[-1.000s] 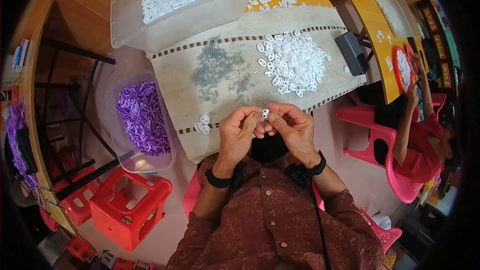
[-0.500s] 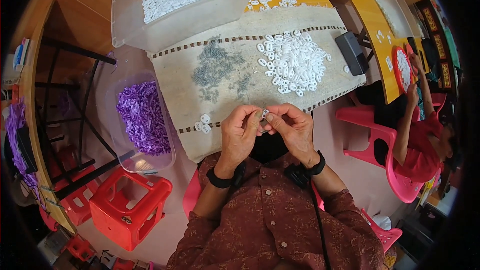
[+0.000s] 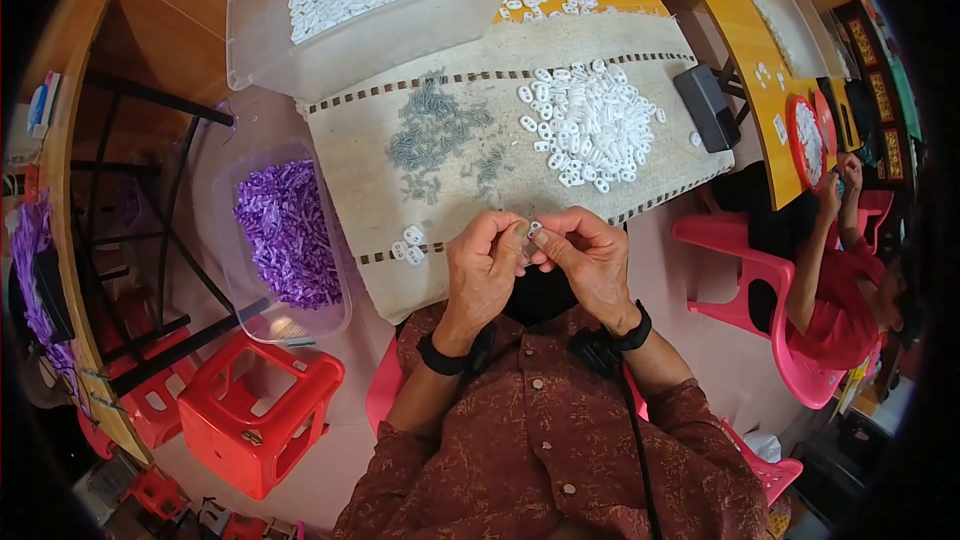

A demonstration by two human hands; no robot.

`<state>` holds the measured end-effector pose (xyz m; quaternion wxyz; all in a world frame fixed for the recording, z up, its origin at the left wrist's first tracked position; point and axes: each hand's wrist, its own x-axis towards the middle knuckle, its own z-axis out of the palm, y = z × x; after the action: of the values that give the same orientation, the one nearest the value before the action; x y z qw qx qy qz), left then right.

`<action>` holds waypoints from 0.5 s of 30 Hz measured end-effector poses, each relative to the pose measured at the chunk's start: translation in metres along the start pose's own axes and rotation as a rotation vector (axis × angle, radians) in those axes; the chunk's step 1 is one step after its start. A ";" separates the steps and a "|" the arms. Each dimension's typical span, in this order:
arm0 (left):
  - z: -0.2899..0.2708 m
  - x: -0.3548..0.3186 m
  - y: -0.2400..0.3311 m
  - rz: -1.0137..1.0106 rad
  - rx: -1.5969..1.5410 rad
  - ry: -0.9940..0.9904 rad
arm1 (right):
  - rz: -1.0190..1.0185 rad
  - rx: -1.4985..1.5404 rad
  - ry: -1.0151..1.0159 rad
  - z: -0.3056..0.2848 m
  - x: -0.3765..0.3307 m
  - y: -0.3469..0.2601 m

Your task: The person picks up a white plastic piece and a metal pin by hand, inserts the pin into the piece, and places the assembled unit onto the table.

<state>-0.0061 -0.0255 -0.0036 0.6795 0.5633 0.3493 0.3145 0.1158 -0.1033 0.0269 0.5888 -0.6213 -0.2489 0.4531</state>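
At the near edge of the cloth-covered table, my left hand (image 3: 482, 270) and my right hand (image 3: 592, 265) meet, fingertips nearly touching. Between them is a small white oval plastic piece (image 3: 535, 227) with holes, pinched by my right thumb and fingers. My left thumb and forefinger are pressed together right beside it; anything inside that pinch is too small to make out. Ahead of my hands lies a pile of similar white plastic pieces (image 3: 595, 125). Left of it is a scattered heap of small grey metal pieces (image 3: 430, 130). A few white pieces (image 3: 408, 245) lie together near my left hand.
A clear bin (image 3: 370, 35) of white pieces stands at the back left. A lower tub (image 3: 285, 235) holds purple pieces beside a red stool (image 3: 260, 415). A dark box (image 3: 705, 108) sits at the table's right edge. Another person (image 3: 840, 290) sits at the right by a yellow table (image 3: 745, 70).
My hands stay almost in place, with only slight finger movement at the white piece. The other person's hands have come together, lower and away from the red tray.
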 end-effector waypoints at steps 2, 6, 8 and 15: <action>0.001 0.000 0.001 0.003 0.001 0.006 | -0.023 -0.002 -0.002 0.001 0.000 0.000; 0.003 0.000 0.002 -0.005 -0.018 0.008 | -0.076 -0.022 0.010 0.003 -0.001 0.000; 0.005 0.000 0.001 0.000 -0.033 -0.001 | -0.094 -0.064 0.005 0.002 -0.001 0.000; 0.011 -0.003 -0.004 -0.031 -0.135 -0.005 | -0.050 -0.092 0.007 -0.005 -0.001 0.004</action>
<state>0.0017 -0.0347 -0.0053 0.7216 0.5114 0.3341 0.3257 0.1185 -0.1070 0.0227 0.5717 -0.6430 -0.2829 0.4239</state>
